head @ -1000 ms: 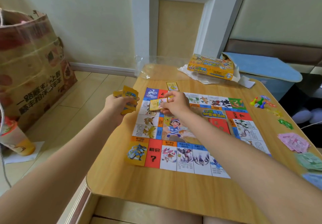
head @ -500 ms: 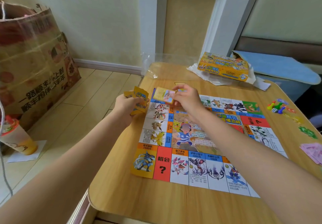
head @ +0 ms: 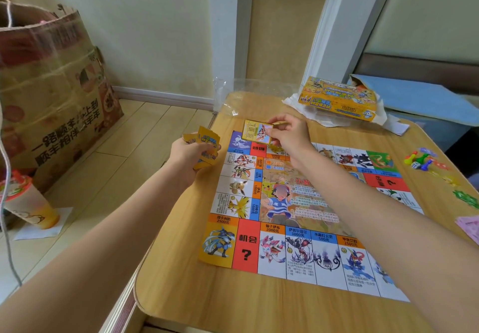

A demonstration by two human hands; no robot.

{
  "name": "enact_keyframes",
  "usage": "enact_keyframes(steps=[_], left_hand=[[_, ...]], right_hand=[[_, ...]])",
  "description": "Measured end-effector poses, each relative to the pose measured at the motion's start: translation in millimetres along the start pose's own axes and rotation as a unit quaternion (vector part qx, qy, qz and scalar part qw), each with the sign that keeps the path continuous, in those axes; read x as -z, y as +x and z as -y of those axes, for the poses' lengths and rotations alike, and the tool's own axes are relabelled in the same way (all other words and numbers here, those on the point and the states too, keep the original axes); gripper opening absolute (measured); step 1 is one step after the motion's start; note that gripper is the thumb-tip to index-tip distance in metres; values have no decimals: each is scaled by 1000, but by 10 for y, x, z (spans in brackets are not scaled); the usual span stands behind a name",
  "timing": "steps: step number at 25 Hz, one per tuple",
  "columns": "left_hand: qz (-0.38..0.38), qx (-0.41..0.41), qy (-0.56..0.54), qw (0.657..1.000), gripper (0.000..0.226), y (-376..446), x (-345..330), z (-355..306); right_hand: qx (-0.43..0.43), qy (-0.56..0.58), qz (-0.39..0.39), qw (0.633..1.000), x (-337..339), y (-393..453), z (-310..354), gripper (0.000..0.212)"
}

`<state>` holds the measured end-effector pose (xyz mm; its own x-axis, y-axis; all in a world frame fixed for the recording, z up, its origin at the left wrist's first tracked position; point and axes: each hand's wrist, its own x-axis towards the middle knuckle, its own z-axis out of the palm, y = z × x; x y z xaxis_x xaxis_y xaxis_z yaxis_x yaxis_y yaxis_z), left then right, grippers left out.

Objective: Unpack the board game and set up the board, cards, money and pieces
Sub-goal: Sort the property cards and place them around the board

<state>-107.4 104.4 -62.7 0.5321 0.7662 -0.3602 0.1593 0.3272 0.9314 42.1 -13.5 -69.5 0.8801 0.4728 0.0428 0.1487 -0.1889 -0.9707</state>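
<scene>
While the board lies flat on the table, both hands work past its far-left corner; left hand, just off the board's left edge, fingers curled round a fanned stack of cards, count cannot be told; right hand, the nearer to that corner, pinches one card between thumb and fingertips, face up, long axis across the board, hanging to the left of the fingers above the corner square; judged: placing next. Right of board: one cluster of pieces, money partly visible. Beyond: one box.
</scene>
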Motion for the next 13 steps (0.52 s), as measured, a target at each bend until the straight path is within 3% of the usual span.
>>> enact_keyframes(steps=[13], left_hand=[[-1, 19, 22, 1000, 34, 28, -69, 64]], right_hand=[[-40, 29, 73, 996, -18, -108, -92, 20]])
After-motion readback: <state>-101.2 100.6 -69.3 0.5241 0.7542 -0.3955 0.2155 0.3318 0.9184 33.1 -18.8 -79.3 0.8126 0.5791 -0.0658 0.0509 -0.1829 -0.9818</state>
